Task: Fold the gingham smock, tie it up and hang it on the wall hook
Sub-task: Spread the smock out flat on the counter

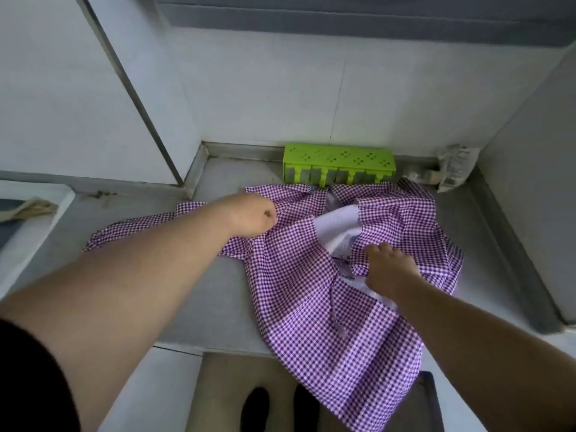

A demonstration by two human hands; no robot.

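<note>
While both arms reach out over the grey desk (218,294), the smock (311,275) lies rumpled across it, purple-and-white gingham, with its near part hanging over the front edge toward the floor. The left hand (252,218) sits at the smock's upper left part, fingers curled under and bunching the cloth there; it grips the fabric. Out to the left of that hand a narrow gingham strip (131,227) trails flat along the desk under the forearm. The right hand (391,269) lies lower and to the right, well apart from the left one, knuckles up and fingers bent down into the folds; it pinches the cloth just below a pale lilac patch (336,227) of the smock's inner side, which shows between the two hands. Beyond the hands, touching the smock's far edge, a green perforated rack (339,159) stands against the wall. To the right of the rack, beyond the right hand, a crumpled clear packet (455,166) leans in the corner. Far to the left of the left hand a white tray (34,232) holds a beige cloth (31,208). Below the desk edge, beneath the hands, two dark shoes (255,410) stand on the floor.
</note>
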